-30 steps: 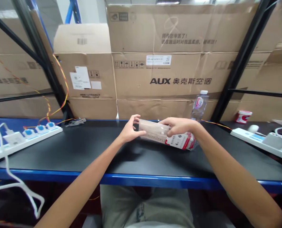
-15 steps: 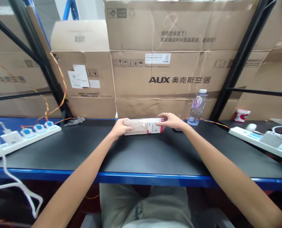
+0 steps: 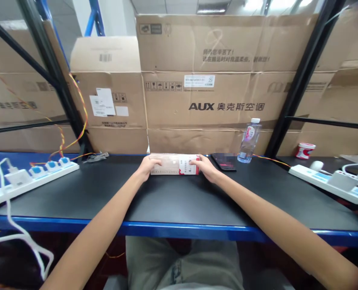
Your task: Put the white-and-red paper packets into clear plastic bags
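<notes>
A long clear plastic packet (image 3: 174, 164) with a red and white label lies on the black tabletop (image 3: 172, 197), close to the cardboard boxes at the back. My left hand (image 3: 147, 166) grips its left end with curled fingers. My right hand (image 3: 203, 166) rests on its right end, fingers laid over the label. Both hands press the packet against the table.
A dark phone (image 3: 224, 161) lies flat just right of the packet, with a water bottle (image 3: 249, 140) beyond it. White power strips sit at the left (image 3: 30, 179) and right (image 3: 330, 183). A small red and white tub (image 3: 305, 150) stands far right. Stacked cardboard boxes (image 3: 209, 100) wall the back.
Both hands carried the packet away from me and set it down flat near the boxes. It turned from tilted to lying level, uncovering the phone.
</notes>
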`<state>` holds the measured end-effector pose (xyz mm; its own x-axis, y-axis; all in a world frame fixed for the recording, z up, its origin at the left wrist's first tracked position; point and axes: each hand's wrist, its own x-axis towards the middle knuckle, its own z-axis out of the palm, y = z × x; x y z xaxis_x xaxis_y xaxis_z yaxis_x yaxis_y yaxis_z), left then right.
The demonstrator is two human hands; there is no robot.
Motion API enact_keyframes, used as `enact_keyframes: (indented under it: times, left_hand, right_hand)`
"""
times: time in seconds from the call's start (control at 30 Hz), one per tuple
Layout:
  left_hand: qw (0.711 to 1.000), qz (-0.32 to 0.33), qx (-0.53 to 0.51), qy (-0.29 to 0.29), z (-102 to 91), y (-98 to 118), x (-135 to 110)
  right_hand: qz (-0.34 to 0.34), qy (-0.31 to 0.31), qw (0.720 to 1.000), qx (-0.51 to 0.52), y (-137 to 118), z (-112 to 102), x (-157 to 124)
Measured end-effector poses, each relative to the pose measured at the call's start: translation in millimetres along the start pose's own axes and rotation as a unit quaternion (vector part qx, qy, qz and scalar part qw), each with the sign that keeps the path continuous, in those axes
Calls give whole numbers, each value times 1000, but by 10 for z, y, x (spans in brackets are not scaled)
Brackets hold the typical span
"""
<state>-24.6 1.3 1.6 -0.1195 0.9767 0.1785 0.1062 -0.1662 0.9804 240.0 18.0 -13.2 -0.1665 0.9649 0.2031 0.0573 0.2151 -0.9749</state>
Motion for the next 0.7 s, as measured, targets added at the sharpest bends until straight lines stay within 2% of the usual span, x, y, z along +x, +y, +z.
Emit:
enact_keyframes:
  times: [0.1,0.2,0.33,0.47,0.6,0.7]
  left_hand:
    - [1000,18,12,3,-41,-1,35]
    - [999,30,23,-22,-67,7,58]
    - [993,49,96,-48,-144,52,61]
    - [979,76,149,-114,-233,111,39]
    - [976,122,155,-88,-239,107,39]
    - [974,120,159,-109,-217,69,58]
  right_hand:
    - [-20,21,999,-42,-14,-15,21]
    - [-47,45,994,-88,-19,-100,69]
    - [-67,10,984,-163,-33,-222,86]
    - [-103,7,973,-205,-57,-260,93]
    - [-153,28,963,-219,-48,-265,137]
    - [-144,15,961,-238,-19,-288,143]
